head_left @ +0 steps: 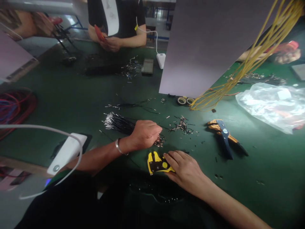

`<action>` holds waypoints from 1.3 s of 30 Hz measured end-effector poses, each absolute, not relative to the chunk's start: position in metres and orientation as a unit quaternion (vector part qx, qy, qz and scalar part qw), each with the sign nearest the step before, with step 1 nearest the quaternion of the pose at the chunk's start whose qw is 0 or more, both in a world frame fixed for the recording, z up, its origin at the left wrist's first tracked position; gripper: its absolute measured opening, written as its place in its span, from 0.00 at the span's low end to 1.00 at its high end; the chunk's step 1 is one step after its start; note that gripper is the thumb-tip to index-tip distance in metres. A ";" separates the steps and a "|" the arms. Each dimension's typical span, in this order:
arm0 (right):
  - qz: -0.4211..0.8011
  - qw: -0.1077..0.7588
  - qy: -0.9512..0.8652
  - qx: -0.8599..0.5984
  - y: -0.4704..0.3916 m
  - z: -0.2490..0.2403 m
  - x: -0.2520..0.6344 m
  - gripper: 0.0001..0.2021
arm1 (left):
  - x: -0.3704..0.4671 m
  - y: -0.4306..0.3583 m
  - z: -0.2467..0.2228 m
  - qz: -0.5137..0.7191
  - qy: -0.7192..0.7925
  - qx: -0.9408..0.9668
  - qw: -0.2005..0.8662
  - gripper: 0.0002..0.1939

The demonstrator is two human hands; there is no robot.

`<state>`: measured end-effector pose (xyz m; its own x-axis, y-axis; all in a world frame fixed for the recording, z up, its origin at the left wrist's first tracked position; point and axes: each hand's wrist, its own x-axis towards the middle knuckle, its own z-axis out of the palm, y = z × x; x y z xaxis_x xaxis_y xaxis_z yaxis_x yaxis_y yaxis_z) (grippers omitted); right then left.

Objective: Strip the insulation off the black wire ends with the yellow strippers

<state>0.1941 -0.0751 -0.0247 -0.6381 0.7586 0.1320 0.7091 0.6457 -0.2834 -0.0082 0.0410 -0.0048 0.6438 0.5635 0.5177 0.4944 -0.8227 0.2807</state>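
My left hand [145,134], with a bracelet at the wrist, is closed around a bundle of black wires [121,123]. Silvery terminal ends fan out on the bundle's left side, and bare copper ends [159,140] poke out at the right, below my fist. My right hand [184,168] lies wrapped over the handles of a yellow and black wire stripper [158,163], whose jaws point left. The stripper is just below the copper ends, apart from them. A pile of short cut scraps [182,125] lies to the right of my left fist.
An orange and blue wire stripper [224,135] lies at right, near a clear plastic bag [274,103]. Yellow wires [228,86] hang over a grey panel [200,47]. Tape rolls [186,100] sit below it. A white power strip [68,152] is at left; co-workers [116,31] sit opposite.
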 end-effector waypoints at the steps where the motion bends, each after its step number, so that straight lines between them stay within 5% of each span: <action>1: 0.104 0.120 -0.900 -0.405 -0.075 -0.024 0.194 0.23 | -0.008 0.041 -0.005 0.300 0.291 0.907 0.054 0.10; 6: 0.150 0.125 -0.899 -0.391 -0.072 -0.019 0.199 0.20 | -0.007 0.040 -0.005 0.305 0.279 0.909 0.044 0.11; 13: 0.141 0.329 -0.814 -0.457 -0.047 -0.005 0.214 0.12 | -0.006 0.038 -0.004 0.303 0.258 0.916 0.060 0.11; 39: 0.194 0.425 -0.740 -0.483 -0.021 -0.012 0.188 0.08 | -0.002 0.018 -0.005 0.234 0.193 0.953 0.013 0.08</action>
